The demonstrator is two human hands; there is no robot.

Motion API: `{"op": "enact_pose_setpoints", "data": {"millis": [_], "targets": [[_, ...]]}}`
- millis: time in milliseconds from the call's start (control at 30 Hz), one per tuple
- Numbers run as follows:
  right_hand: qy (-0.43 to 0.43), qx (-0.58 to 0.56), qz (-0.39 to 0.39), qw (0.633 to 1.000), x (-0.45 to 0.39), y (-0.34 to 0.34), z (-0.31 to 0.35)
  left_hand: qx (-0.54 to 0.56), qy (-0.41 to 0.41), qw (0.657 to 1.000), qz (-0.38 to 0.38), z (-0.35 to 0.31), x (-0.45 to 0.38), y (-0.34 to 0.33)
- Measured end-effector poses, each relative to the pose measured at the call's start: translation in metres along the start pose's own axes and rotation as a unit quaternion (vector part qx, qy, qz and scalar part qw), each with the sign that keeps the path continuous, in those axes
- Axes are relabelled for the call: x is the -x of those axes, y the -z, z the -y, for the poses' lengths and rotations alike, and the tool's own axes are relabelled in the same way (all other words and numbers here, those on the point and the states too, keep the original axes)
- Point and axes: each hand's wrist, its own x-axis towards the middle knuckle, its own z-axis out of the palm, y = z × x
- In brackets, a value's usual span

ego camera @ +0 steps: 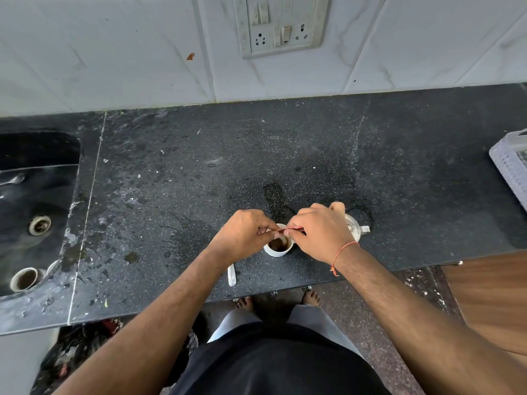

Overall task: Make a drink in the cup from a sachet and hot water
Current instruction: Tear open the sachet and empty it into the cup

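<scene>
A small white cup (273, 251) stands near the front edge of the black stone counter (199, 172), with brown powder or liquid inside. Directly over its mouth, my left hand (242, 233) and my right hand (320, 232) pinch the two ends of a thin red sachet (290, 229), held flat and level. Pale powder shows just below the sachet at the cup's rim. Behind my right hand sits a small steel vessel (353, 228) with a spout or handle pointing right, partly hidden by the hand.
A white wrapped stick or spoon (231, 276) lies on the counter left of the cup. A sink (34, 201) at far left holds a used cup (24, 279). A white plastic basket (512, 163) sits at the right edge. A socket panel (281, 24) is on the tiled wall.
</scene>
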Motion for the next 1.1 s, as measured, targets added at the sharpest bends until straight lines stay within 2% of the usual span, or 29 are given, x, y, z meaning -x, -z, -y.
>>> {"op": "enact_pose_setpoints", "data": {"millis": [267, 367, 633, 833, 1100], "targets": [[0.018, 0.047, 0.003, 0.999, -0.0024, -0.0053, 0.0051, 0.014, 0.032, 0.999, -0.031, 0.0064, 0.0075, -0.0002], [0.032, 0.033, 0.022, 0.999, -0.0021, -0.0068, 0.0049, 0.017, 0.029, 0.999, -0.040, 0.0065, 0.0094, 0.0000], [-0.013, -0.008, 0.013, 1.000, -0.0038, -0.0045, 0.0055, 0.024, 0.040, 0.998, -0.031, 0.0073, 0.0077, -0.0023], [0.010, -0.023, 0.035, 0.999, -0.0040, -0.0048, 0.0067, 0.018, 0.023, 0.999, -0.033, 0.0053, 0.0078, -0.0024], [-0.010, -0.048, 0.023, 0.999, -0.0036, -0.0053, 0.0041, 0.028, 0.031, 0.999, -0.027, 0.0064, 0.0075, -0.0060]]}}
